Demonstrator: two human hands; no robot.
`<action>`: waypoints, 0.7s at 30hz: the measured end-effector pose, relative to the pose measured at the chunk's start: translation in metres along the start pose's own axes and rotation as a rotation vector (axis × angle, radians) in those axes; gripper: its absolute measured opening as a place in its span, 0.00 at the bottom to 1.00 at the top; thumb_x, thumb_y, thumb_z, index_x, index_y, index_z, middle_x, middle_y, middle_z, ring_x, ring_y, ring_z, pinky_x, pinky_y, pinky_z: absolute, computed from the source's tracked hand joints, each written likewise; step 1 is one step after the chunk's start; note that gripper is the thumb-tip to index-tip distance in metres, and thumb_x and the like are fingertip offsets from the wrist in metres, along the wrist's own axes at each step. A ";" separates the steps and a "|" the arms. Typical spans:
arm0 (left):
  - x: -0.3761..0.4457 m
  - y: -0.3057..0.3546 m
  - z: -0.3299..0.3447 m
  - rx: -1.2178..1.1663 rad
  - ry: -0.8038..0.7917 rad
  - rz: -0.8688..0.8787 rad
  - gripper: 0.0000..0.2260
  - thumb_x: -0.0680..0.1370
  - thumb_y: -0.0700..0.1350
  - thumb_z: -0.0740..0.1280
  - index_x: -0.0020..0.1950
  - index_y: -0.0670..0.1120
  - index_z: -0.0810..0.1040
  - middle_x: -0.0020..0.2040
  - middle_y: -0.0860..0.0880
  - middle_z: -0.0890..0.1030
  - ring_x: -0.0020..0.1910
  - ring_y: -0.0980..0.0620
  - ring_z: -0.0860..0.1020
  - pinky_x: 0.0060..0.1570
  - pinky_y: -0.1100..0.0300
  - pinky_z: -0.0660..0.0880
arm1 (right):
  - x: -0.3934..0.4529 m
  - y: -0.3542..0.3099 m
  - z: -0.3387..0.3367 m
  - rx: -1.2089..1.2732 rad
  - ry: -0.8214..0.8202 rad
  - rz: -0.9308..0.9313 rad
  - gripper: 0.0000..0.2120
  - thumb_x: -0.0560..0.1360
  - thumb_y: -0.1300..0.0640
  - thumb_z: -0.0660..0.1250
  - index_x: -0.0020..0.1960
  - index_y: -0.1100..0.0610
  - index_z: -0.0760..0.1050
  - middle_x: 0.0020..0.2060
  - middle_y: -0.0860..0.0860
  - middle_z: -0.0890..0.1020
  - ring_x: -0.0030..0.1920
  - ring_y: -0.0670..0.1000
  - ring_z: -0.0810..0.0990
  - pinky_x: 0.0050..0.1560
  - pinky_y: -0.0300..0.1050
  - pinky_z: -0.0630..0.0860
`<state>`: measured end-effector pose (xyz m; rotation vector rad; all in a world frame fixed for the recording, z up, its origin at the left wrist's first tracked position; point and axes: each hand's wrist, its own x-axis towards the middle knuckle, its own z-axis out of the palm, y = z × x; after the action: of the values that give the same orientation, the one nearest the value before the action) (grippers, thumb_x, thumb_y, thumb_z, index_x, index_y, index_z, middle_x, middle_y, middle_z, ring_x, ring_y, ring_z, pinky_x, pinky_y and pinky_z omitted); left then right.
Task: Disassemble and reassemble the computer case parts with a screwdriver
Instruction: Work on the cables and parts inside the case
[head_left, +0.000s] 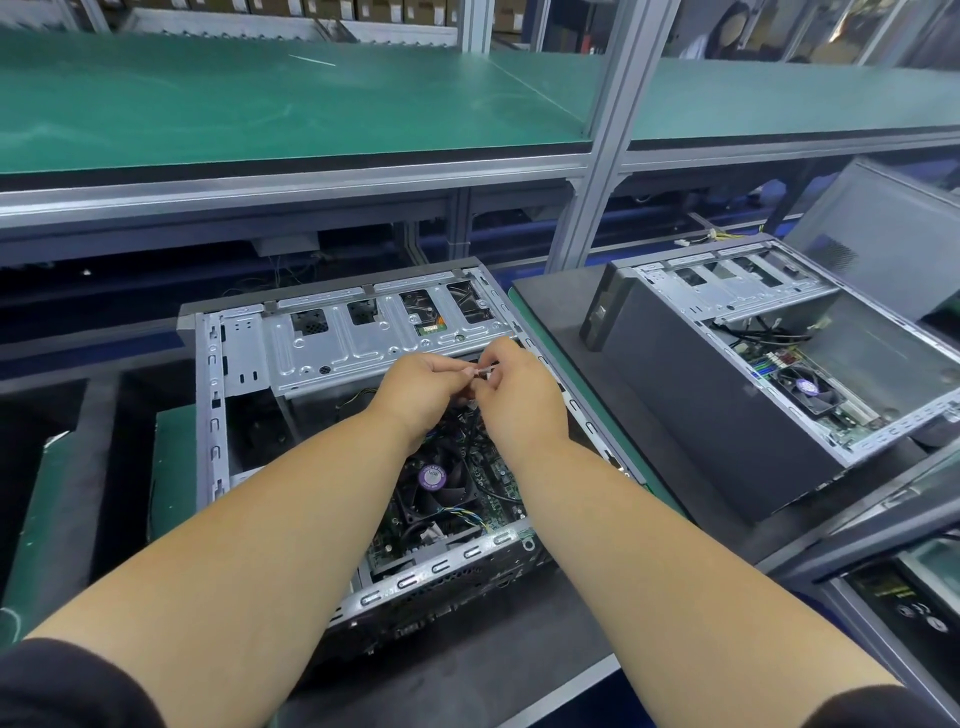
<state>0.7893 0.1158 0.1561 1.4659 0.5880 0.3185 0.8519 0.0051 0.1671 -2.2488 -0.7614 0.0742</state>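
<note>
The open computer case (332, 395) lies on its side at the centre of our view, drive cage (363, 338) toward twelve o'clock, fan (441, 483) toward six. Above it our left hand (421, 387) and right hand (519, 395) meet, fingers curled, both pinching one small pale connector (483, 371) between the fingertips. A second open case (753, 374) sits at three o'clock. We cannot see a screwdriver anywhere.

Bright even overhead light, soft shadows, wide-angle bending at edges
</note>
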 end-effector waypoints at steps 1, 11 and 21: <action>-0.001 0.001 0.000 0.000 -0.014 0.004 0.09 0.78 0.36 0.67 0.45 0.46 0.86 0.42 0.44 0.86 0.41 0.50 0.82 0.47 0.60 0.81 | 0.000 0.000 0.000 -0.020 0.014 -0.009 0.05 0.76 0.58 0.69 0.47 0.52 0.73 0.41 0.50 0.76 0.39 0.52 0.75 0.36 0.45 0.72; -0.005 0.004 -0.003 0.050 0.030 -0.012 0.07 0.79 0.38 0.68 0.48 0.43 0.86 0.41 0.43 0.86 0.39 0.52 0.81 0.41 0.62 0.77 | 0.004 -0.002 0.004 -0.152 0.064 -0.085 0.03 0.76 0.58 0.69 0.43 0.53 0.78 0.46 0.48 0.74 0.41 0.52 0.75 0.38 0.43 0.67; -0.001 0.007 -0.002 0.702 0.244 0.106 0.09 0.78 0.46 0.65 0.40 0.54 0.81 0.38 0.55 0.80 0.41 0.50 0.77 0.33 0.64 0.64 | 0.003 0.001 0.009 -0.269 0.025 -0.052 0.05 0.78 0.60 0.64 0.44 0.53 0.69 0.41 0.51 0.74 0.37 0.56 0.73 0.30 0.43 0.59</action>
<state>0.7883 0.1178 0.1632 2.1565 0.8737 0.3998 0.8521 0.0116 0.1602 -2.4762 -0.8583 -0.0861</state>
